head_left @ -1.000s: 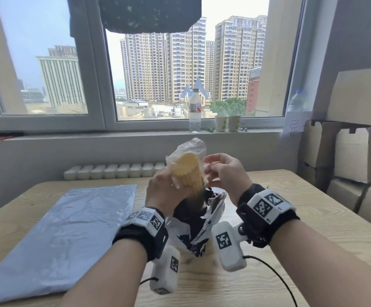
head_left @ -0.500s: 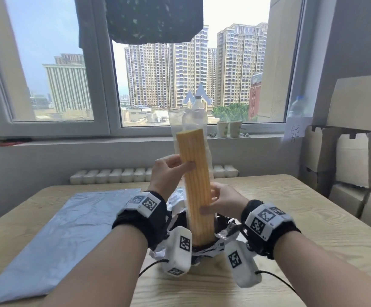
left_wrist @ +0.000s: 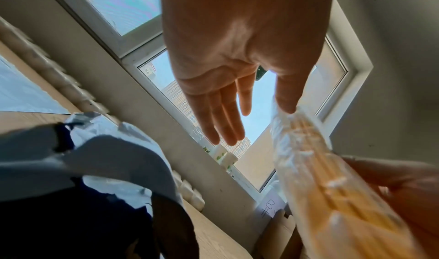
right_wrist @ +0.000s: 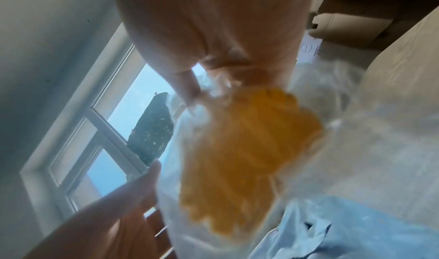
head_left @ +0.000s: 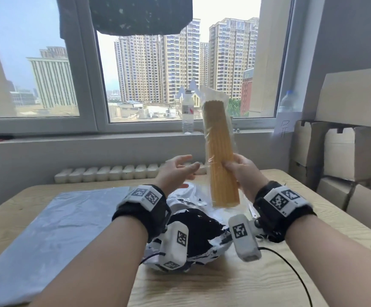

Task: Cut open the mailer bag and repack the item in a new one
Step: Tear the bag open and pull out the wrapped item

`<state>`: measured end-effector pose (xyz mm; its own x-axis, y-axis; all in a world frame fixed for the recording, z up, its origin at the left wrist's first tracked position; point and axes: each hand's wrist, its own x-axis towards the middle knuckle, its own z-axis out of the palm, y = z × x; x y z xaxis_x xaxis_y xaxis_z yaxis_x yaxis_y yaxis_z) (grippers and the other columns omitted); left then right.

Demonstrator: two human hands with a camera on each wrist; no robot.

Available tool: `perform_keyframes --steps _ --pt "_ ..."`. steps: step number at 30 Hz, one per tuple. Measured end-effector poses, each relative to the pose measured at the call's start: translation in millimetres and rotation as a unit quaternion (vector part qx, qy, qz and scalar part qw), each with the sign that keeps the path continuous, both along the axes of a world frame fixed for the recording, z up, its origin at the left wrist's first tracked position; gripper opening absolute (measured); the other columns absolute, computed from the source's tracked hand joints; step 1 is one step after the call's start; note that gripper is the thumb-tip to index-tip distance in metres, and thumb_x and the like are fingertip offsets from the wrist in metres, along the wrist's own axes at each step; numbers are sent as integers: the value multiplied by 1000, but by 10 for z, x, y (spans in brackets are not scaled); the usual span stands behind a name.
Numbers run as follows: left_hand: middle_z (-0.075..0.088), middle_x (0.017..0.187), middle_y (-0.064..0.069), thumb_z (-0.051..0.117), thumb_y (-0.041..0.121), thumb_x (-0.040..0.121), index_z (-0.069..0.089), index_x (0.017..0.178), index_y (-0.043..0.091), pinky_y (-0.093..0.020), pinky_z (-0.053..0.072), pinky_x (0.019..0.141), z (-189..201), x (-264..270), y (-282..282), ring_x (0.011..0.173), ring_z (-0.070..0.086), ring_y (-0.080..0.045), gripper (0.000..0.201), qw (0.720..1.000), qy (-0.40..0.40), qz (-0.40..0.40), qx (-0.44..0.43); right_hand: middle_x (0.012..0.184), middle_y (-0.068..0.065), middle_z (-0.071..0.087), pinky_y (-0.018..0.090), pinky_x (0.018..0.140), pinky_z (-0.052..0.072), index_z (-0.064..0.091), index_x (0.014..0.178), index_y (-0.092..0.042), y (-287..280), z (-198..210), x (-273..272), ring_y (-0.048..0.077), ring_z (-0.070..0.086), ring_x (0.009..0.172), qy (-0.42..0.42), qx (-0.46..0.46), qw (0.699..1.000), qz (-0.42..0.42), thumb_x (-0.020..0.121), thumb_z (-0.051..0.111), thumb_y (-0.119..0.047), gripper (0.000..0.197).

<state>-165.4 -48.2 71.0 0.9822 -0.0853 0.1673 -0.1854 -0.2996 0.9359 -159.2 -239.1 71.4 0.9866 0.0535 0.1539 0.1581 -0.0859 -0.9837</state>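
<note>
Gripping long clear-wrapped yellow noodle pack (head_left: 221, 156) upright above wooden counter (head_left: 213, 284), right hand (head_left: 242, 171). Left hand (head_left: 175, 171) spread wide, empty, just beside pack. Torn black-and-white mailer bag (head_left: 198, 231) crumpled below; flat grey mailer bag (head_left: 47, 224) at left.

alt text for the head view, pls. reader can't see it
The right hand grips a clear-wrapped pack of yellow sticks upright above the torn-open old mailer on a wooden table. The left hand is open beside it; the grey new mailer lies flat at left.
</note>
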Motion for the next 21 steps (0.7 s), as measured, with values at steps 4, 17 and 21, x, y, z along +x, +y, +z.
perform_keyframes --steps 4,17,21 --pt "69 112 -12 65 18 89 63 122 8 -17 49 67 -154 209 -121 88 62 -14 34 995 -2 17 97 115 12 63 45 93 50 49 131 -2 -276 -239 242 28 62 101 55 -54 994 -83 97 52 -23 40" --pt "70 104 -8 64 8 87 69 107 7 -29 55 87 -720 404 149 96 67 -18 21 991 35 49 120 111 20 66 40 87 53 54 124 6 -504 -1116 678 35 64 100 241 -247 932 -107 93 57 -36 52" --pt "71 103 -7 64 8 87 69 108 8 -25 56 82 -781 374 202 94 68 -16 21 990 42 45 124 99 17 69 44 87 55 61 113 0 -517 -1177 670 34 68 91 244 -251 931 -100 92 60 -32 38"
